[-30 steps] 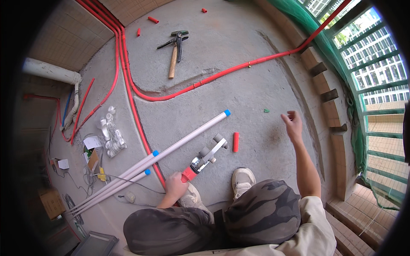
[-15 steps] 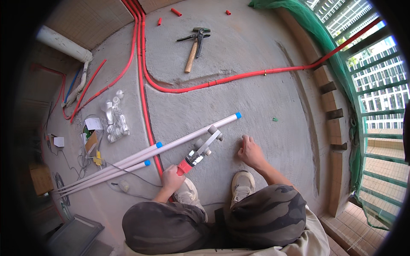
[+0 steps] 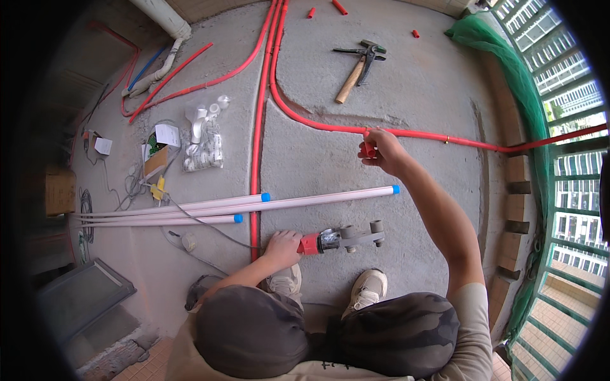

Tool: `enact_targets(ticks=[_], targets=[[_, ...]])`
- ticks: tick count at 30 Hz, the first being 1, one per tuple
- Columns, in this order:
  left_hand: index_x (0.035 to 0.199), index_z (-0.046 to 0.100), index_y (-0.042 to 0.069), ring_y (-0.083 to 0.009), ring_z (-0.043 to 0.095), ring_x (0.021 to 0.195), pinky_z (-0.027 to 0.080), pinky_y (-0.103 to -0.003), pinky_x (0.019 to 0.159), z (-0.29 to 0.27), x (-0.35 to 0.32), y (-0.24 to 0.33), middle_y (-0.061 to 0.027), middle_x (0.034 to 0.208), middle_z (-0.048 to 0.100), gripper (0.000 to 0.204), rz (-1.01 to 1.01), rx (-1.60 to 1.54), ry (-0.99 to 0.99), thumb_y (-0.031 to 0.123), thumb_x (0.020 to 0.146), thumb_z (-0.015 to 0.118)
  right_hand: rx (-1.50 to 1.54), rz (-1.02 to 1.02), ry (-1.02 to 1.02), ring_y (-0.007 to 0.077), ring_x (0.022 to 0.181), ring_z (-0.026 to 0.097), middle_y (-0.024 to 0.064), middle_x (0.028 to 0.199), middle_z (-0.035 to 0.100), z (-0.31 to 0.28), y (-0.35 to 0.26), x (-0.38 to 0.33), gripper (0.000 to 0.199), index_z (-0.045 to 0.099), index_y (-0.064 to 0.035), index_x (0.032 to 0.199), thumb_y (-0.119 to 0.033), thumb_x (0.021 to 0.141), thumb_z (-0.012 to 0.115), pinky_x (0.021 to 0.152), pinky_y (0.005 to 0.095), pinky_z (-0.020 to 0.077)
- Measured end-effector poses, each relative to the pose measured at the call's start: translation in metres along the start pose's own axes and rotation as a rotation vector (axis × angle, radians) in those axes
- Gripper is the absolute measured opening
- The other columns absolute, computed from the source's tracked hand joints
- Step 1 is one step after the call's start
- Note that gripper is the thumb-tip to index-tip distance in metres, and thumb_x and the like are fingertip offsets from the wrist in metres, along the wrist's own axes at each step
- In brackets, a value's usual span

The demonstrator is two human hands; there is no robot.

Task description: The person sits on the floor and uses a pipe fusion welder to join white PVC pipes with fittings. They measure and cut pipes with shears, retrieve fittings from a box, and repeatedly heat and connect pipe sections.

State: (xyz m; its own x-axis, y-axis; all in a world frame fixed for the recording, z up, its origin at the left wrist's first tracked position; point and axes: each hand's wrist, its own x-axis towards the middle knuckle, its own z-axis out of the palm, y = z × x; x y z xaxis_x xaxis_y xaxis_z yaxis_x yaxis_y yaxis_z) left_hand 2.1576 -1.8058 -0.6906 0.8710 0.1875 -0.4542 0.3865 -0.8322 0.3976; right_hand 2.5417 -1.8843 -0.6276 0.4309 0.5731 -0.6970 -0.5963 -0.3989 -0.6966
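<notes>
I squat on a concrete floor. My left hand (image 3: 283,246) grips the red handle of a pipe welding tool (image 3: 343,238) that rests on the floor in front of my shoes. My right hand (image 3: 380,149) is raised over the floor and holds a short red pipe piece (image 3: 368,148). Three long white pipes with blue end caps (image 3: 241,207) lie side by side between my hands, pointing left to right. Red pipes (image 3: 260,114) run along the floor beyond them.
A hammer and pliers (image 3: 357,60) lie at the far side. A bag of white pipe fittings (image 3: 203,136) and small boxes sit at the left. Short red pipe bits (image 3: 338,7) lie far off. A green net (image 3: 515,82) and railing line the right edge.
My right hand dropped to the floor by the tool, then rose again holding the short red pipe piece. My view shifted, so the pipes now lie more level.
</notes>
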Motion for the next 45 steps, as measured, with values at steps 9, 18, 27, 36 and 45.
enact_targets(ticks=[9,18,27,36,45], targets=[[0.096,0.061,0.006,-0.0349,0.059,0.107,0.045,-0.048,0.093,0.001,-0.023,-0.011,-0.0146,0.103,0.064,0.028,-0.032,-0.113,0.091,0.024,0.076,0.071,0.012,-0.512,0.056,0.0267,0.112,0.061,0.0187,0.134,0.051,0.061,-0.056,0.074,0.083,0.017,0.0013,0.155,-0.037,0.099,0.064,0.098,0.0414,0.0508],[0.081,0.063,0.005,-0.0364,0.065,0.093,0.051,-0.048,0.083,-0.047,-0.030,0.033,-0.0154,0.088,0.066,0.018,-0.182,-0.259,0.250,0.016,0.069,0.068,-0.800,0.134,-1.118,0.0263,0.111,0.066,0.0177,0.126,0.067,0.045,0.104,-0.164,0.061,0.056,0.0010,0.138,-0.044,0.098,0.064,0.097,0.0394,0.0499],[0.101,0.055,0.002,-0.0388,0.059,0.095,0.046,-0.050,0.085,-0.089,-0.011,0.089,-0.0170,0.096,0.059,0.038,0.091,-0.286,0.741,0.002,0.065,0.066,0.479,-0.269,-0.342,0.0263,0.131,0.051,0.0137,0.133,0.058,0.109,0.151,-0.137,0.059,0.043,-0.0027,0.140,-0.033,0.096,0.068,0.109,0.0434,0.0400],[0.097,0.067,0.002,-0.0334,0.065,0.095,0.051,-0.042,0.085,-0.180,-0.058,-0.089,-0.0163,0.099,0.067,0.019,-0.310,-0.082,0.885,0.018,0.088,0.068,0.444,-0.430,-0.241,0.0354,0.112,0.064,0.0166,0.111,0.065,0.107,0.135,-0.164,0.037,0.052,-0.0005,0.120,-0.004,0.087,0.068,0.101,0.0542,0.0520],[0.153,0.031,0.007,-0.0350,0.044,0.138,0.035,-0.049,0.112,-0.229,-0.053,-0.365,-0.0187,0.149,0.045,0.086,-1.051,-0.372,0.916,0.027,0.080,0.071,0.240,-0.321,-0.353,0.0373,0.113,0.062,0.0189,0.113,0.065,0.111,0.141,-0.189,0.045,0.052,-0.0026,0.121,0.002,0.081,0.073,0.103,0.0577,0.0467]])
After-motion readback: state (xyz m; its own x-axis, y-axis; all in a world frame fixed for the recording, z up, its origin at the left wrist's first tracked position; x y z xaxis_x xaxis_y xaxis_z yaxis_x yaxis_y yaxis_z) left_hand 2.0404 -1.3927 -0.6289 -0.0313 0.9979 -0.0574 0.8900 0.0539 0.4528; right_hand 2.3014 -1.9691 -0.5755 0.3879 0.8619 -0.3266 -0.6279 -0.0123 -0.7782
